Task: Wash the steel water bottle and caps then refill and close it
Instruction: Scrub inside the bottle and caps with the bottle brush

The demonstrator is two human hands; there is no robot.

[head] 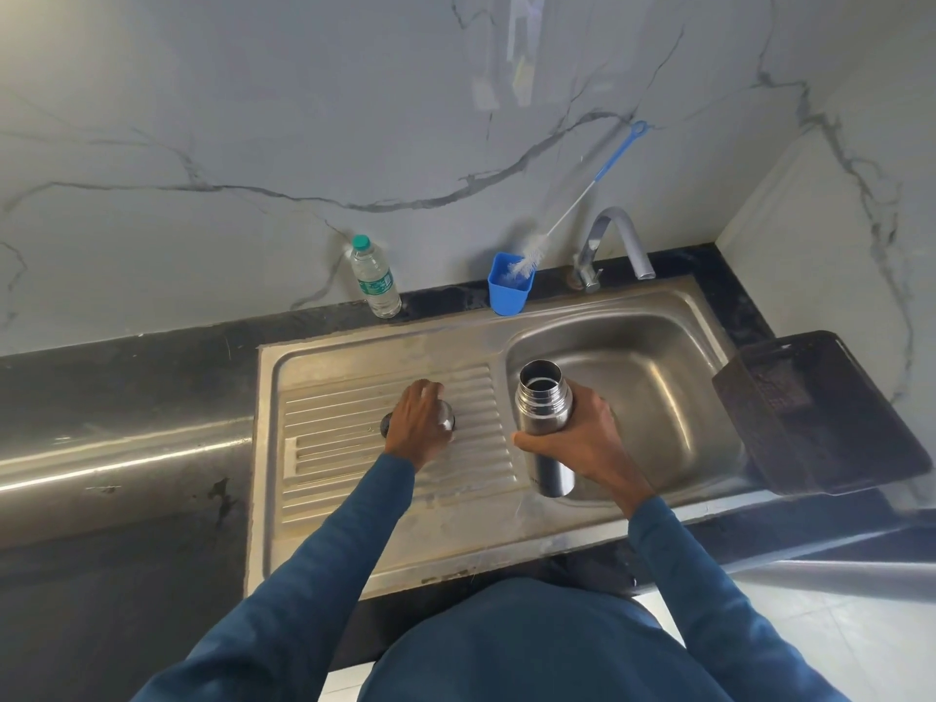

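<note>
Right hand (pixel 582 443): fingers wrapped round the open cylindrical steel water bottle (pixel 547 423) — upright at the sink basin's (pixel 658 377) near-left edge.
Left hand (pixel 420 423): curled over a shiny steel cap (pixel 446 417) on the ribbed drainboard (pixel 354 438) — a dark cap (pixel 386 424) just left.

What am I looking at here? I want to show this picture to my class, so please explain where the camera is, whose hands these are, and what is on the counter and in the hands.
There is no machine here. A person wears a wide-angle camera on the head, so the one picture looks down at their own two arms in blue sleeves.

The right hand grips a steel bottle with its mouth open, over the edge of the sink. The left hand rests on the caps on the ribbed draining board; the hand hides most of them.

At the back, against the marble wall, stand a plastic water bottle with a green cap, a blue cup with a long bottle brush leaning in it, and the tap. No water is visibly running. A dark tray lies to the right of the sink.
</note>
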